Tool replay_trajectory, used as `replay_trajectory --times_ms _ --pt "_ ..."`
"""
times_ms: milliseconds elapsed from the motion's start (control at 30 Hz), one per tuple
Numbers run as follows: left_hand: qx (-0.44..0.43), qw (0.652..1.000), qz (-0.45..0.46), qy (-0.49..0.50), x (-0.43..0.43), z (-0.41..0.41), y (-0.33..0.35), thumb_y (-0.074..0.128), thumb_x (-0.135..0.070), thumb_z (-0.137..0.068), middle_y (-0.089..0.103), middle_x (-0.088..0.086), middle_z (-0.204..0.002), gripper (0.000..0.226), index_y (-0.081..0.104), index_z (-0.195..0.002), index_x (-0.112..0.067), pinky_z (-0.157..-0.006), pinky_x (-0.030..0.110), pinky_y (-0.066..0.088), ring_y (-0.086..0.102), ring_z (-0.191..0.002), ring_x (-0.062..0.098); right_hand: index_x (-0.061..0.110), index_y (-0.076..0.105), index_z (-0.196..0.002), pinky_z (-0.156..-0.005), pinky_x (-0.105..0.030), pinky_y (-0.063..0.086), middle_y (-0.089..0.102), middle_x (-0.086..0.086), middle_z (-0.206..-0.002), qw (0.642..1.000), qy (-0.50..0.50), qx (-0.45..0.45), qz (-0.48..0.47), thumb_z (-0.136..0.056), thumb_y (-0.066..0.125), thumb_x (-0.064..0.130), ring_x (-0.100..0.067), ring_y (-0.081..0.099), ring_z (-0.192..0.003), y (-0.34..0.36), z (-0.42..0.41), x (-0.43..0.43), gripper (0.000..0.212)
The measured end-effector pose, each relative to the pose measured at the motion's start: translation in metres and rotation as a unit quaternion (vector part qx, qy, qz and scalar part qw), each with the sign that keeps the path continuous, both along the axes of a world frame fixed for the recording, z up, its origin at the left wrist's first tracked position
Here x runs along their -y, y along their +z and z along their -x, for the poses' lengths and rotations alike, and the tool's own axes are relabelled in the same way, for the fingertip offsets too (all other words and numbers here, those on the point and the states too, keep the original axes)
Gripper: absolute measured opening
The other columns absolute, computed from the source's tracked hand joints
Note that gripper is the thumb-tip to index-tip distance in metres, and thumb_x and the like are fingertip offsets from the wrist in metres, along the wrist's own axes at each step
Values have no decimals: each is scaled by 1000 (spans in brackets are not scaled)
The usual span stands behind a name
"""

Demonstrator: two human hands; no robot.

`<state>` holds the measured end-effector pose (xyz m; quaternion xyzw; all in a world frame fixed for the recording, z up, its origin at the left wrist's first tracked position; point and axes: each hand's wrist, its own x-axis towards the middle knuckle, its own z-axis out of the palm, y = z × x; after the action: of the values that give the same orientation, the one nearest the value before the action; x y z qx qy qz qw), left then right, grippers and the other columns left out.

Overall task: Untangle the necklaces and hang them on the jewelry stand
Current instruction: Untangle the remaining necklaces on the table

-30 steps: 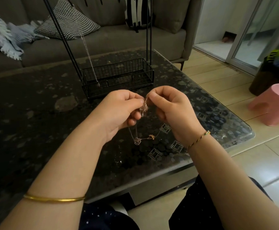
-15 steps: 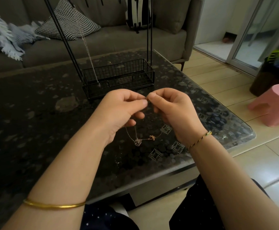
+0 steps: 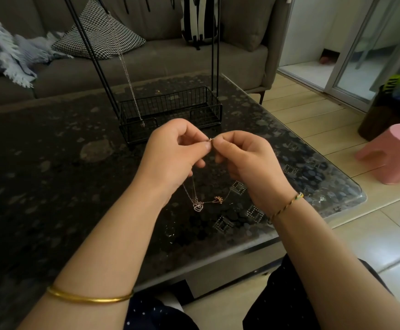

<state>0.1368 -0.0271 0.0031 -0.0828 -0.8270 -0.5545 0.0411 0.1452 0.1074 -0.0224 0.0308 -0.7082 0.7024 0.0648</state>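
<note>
Dark bench (image 3: 51, 186) carries the jewelry stand (image 3: 170, 108) far back. Left hand (image 3: 170, 158) and right hand (image 3: 246, 163) pinch the necklaces (image 3: 197, 206), seemingly tangled

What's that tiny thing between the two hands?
A small chain end, pinched by the left hand and right hand; the head view shows it.

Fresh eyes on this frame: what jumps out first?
The left hand and right hand meet at centre, pinching the tangled necklaces, whose pendants hang below them over the dark table. Behind stands the black wire jewelry stand with one silver chain hanging on it. A pink stool sits at far right.
</note>
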Motion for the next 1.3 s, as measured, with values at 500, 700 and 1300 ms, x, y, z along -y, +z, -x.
replay_trajectory --times_ms 500,700,1300 --pt "153 988 -25 15 2 3 2 61 -22 -91 67 0 -76 12 70 -85 -16 -50 24 39 55 -58 9 15 61 -82 -60 -17 43 59 6 -73 972 -59 -123 -192 -86 60 6 -1 49 -63 -4 2 4 10" --pt "219 972 -75 29 -1 3 5 59 -13 -88 62 1 -59 16 66 -73 -10 -39 18 35 48 -44 7 7 62 -82 -57 -17 39 56 4 -67 949 -81 -187 -242 -81 62 2 -5 45 -60 -8 2 7 5" --pt "275 940 -192 67 -6 4 9 55 -2 -85 52 -3 -42 23 55 -63 -8 -30 12 26 36 -32 2 11 64 -84 -60 -13 39 52 14 -71 927 -96 -235 -275 -81 62 6 3 45 -63 -14 4 9 6"
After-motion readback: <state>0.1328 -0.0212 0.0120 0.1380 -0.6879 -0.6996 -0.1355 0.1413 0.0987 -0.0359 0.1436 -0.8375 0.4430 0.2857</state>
